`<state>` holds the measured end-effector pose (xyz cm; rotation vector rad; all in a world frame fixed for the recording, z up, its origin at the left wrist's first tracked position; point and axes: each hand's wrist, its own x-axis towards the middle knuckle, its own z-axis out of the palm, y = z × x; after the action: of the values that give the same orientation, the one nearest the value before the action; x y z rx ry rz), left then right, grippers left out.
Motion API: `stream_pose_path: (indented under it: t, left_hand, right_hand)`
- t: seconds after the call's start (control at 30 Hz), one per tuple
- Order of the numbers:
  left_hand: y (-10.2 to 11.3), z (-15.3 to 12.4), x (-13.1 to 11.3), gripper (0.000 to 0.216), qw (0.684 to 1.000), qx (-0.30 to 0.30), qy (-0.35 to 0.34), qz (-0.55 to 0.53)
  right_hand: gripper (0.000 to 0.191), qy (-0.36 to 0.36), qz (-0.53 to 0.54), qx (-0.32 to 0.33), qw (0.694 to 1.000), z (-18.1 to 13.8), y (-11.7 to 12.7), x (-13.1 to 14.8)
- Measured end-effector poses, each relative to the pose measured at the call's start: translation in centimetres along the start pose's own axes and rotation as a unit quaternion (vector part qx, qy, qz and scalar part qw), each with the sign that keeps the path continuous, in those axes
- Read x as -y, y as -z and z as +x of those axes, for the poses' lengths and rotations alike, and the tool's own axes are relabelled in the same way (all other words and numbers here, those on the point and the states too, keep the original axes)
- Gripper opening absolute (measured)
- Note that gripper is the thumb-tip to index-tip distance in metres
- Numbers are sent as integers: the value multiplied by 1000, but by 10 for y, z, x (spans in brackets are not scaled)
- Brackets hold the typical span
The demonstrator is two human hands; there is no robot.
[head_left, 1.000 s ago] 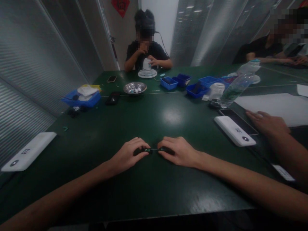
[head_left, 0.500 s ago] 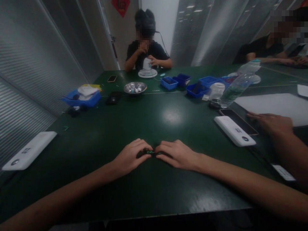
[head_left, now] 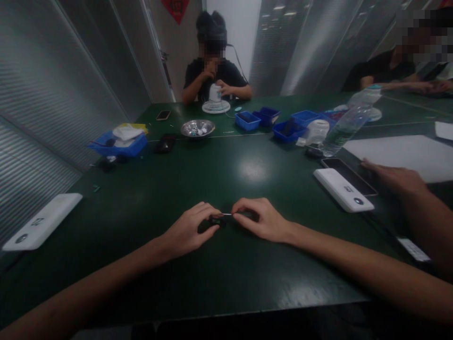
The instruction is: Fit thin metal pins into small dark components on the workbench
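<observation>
Low over the green table (head_left: pixel 226 274), my left hand (head_left: pixel 186 230) pinches a small dark piece with a green patch (head_left: pixel 216 221) between thumb and fingers. Too little of that piece shows to name its kind. My right hand (head_left: pixel 264 218) faces it from the right, thumb and index finger closed on one end of a thin pale strip (head_left: pixel 227 215). The strip spans the short gap between both hands, and its left end meets my left fingertips above the dark piece. I cannot tell whether strip and piece are joined.
White power banks (head_left: pixel 42 222) lie at the left and right, the right one beside a phone (head_left: pixel 348 175). Another person's hand (head_left: pixel 396 182) rests near a white sheet (head_left: pixel 406 153). Farther back are blue trays (head_left: pixel 247 122), a metal dish (head_left: pixel 197 134), a plastic bottle (head_left: pixel 345 130) and a co-worker with a fan (head_left: pixel 215 107).
My right hand has risen slightly and its grip now shows as a fingertip pinch. The pale strip between my hands has come into clear view. My left hand stays nearly in place.
</observation>
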<state>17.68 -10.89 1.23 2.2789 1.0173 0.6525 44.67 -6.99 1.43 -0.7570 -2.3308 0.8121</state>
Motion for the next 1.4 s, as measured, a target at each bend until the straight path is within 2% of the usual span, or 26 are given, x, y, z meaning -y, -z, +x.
stream_pose_path:
  t: [0.13, 0.33, 0.67, 0.83, 0.97, 1.03, 1.13, 1.27, 1.4]
  left_hand:
    - [1, 0, 1, 20, 1000, 3, 8, 6]
    - [1, -1, 3, 19, 1000, 19, 4, 0]
    - [-4, 3, 5, 15, 999, 33, -6, -6]
    - [2, 1, 1, 22, 999, 44, -9, -18]
    - [16, -4, 7, 31, 993, 98, -28, -52]
    - [26, -5, 18, 32, 991, 116, -33, -50]
    - [49, -5, 49, 31, 996, 93, -12, -7]
    - [97, -14, 104, 32, 992, 4, 96, 80]
    - [143, -39, 153, 43, 964, -71, 215, 141]
  right_hand:
    - [15, 33, -58, 33, 997, -2, -1, 2]
    - [15, 45, -103, 52, 992, -2, -3, 4]
    - [26, 101, -156, 83, 979, -2, -9, 2]
    - [21, 85, -142, 34, 986, -3, -8, 4]
    - [16, 66, -94, -4, 993, -5, -4, 2]
    - [15, 60, -81, -9, 995, -5, -3, 2]
    - [15, 56, -73, -9, 996, -5, -2, 3]
    - [17, 56, -69, -5, 996, -5, -1, 4]
    - [17, 59, -69, -4, 996, -5, 0, 3]
